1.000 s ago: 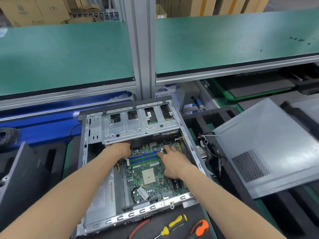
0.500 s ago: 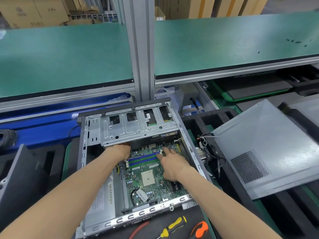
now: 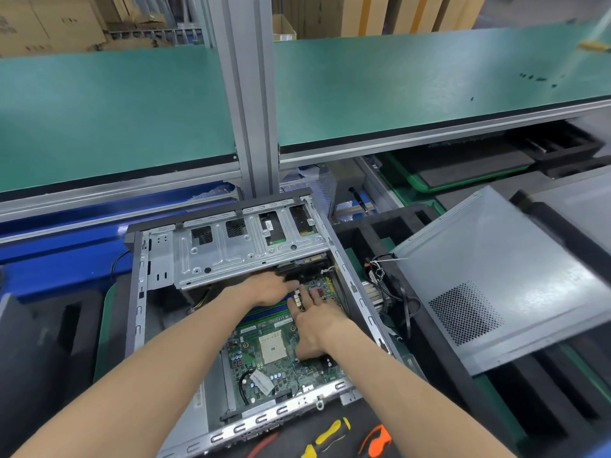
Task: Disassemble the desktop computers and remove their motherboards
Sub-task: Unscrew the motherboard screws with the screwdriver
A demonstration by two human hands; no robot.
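Now the left hand (image 3: pixel 272 287) has slid toward two o'clock, joining the right hand (image 3: pixel 317 320) on the motherboard (image 3: pixel 264 352); both grips' pinch unclear, likely unplugging connectors.

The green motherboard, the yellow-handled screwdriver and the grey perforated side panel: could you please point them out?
Green motherboard (image 3: pixel 264 368), head view, bare board beside the socket.
Yellow-handled screwdriver (image 3: pixel 329 433), head view, its handle.
Grey perforated side panel (image 3: pixel 496 259), head view, plain metal face.

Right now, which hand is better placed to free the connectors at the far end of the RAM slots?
Right hand, probably. Its fingers already lie on the white connectors on the motherboard. The left hand reaches under the drive cage, fingertips partly hidden.
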